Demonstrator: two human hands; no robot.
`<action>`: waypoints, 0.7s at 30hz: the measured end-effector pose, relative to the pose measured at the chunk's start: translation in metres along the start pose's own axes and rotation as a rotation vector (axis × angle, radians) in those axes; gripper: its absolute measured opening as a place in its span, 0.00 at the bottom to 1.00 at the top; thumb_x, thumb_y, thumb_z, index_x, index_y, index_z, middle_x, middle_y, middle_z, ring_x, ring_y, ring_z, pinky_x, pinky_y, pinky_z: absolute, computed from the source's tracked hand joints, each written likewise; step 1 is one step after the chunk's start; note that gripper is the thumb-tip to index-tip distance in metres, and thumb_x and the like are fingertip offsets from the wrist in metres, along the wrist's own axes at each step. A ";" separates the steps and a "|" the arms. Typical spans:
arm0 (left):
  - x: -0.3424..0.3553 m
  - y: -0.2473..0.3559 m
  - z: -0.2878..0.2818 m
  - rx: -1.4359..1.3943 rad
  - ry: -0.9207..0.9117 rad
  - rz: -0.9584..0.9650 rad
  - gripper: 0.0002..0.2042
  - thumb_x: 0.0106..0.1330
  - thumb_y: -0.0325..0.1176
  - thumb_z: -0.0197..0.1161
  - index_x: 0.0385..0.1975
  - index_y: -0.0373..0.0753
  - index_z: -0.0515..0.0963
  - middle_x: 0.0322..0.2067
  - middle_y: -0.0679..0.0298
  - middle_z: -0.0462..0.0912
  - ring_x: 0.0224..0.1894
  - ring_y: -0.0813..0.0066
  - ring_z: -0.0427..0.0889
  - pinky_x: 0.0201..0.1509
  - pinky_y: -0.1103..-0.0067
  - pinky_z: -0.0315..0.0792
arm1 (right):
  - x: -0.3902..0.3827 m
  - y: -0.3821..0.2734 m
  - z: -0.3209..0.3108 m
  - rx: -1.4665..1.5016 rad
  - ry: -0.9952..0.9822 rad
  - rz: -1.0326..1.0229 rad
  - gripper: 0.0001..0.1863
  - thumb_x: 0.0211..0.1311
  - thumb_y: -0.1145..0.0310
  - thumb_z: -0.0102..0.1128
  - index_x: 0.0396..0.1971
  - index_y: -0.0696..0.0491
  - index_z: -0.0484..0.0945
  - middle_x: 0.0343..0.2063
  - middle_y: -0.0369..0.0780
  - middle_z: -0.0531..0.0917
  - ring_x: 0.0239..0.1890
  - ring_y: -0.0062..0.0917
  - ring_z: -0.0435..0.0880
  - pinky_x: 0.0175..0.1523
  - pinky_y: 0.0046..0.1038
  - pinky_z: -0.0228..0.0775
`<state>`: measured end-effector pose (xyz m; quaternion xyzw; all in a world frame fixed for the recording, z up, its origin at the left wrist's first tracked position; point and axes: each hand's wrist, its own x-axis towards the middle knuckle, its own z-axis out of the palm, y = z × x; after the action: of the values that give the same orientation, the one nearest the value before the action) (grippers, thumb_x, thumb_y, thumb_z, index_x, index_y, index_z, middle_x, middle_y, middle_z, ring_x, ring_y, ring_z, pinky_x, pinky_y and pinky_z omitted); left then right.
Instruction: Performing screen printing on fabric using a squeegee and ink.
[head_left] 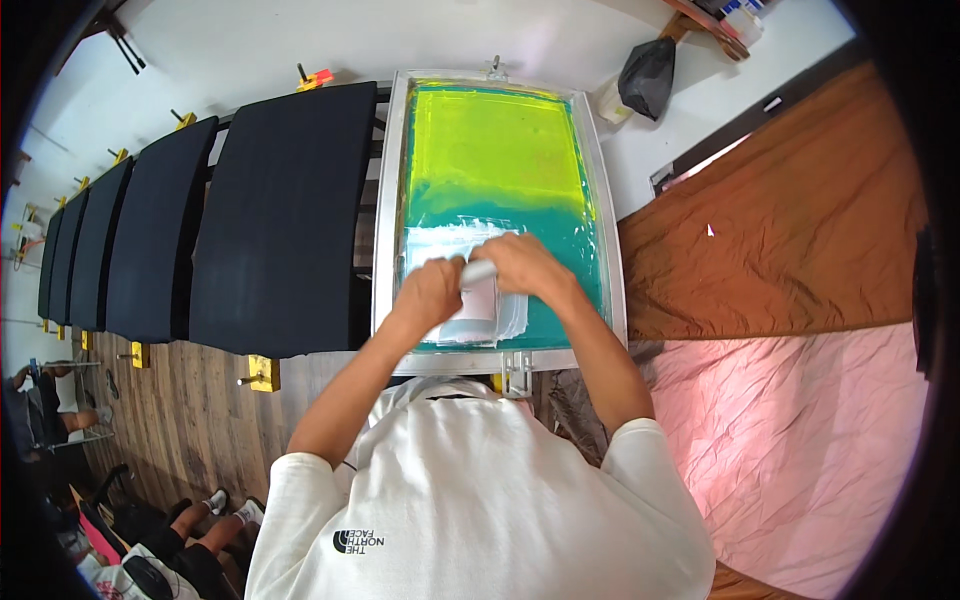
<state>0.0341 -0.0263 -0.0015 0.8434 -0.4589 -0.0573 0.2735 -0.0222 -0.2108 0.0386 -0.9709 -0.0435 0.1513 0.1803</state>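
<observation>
In front of me lies a screen-printing frame (612, 270) with a metal rim and a teal mesh, its far half covered in yellow-green. White ink (438, 238) is spread over the near left part of the mesh. Both my hands grip a squeegee (480, 274) above this ink; only a pale piece of it shows between them. My left hand (430, 292) is closed on its left end, and my right hand (520, 266) is wrapped round the right. Its lower edge is hard to make out.
Left of the frame runs a row of boards covered in black fabric (285, 215), with yellow clamps (263, 373) at their ends. Brown cloth (760, 220) and pink cloth (800, 430) spread to the right. A black bag (647, 78) hangs beyond. Other people's legs (205, 535) show at lower left.
</observation>
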 end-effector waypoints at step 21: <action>-0.004 -0.021 -0.020 -0.040 -0.455 0.142 0.16 0.50 0.20 0.61 0.40 0.41 0.83 0.28 0.50 0.84 0.33 0.48 0.85 0.40 0.63 0.79 | -0.039 -0.054 0.056 0.309 0.200 0.301 0.17 0.43 0.78 0.62 0.38 0.58 0.81 0.34 0.53 0.83 0.41 0.50 0.82 0.47 0.47 0.74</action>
<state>0.0544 -0.0063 0.0039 0.7688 -0.5657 -0.2356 0.1832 -0.0786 -0.1474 0.0191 -0.9375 0.1437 0.0843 0.3056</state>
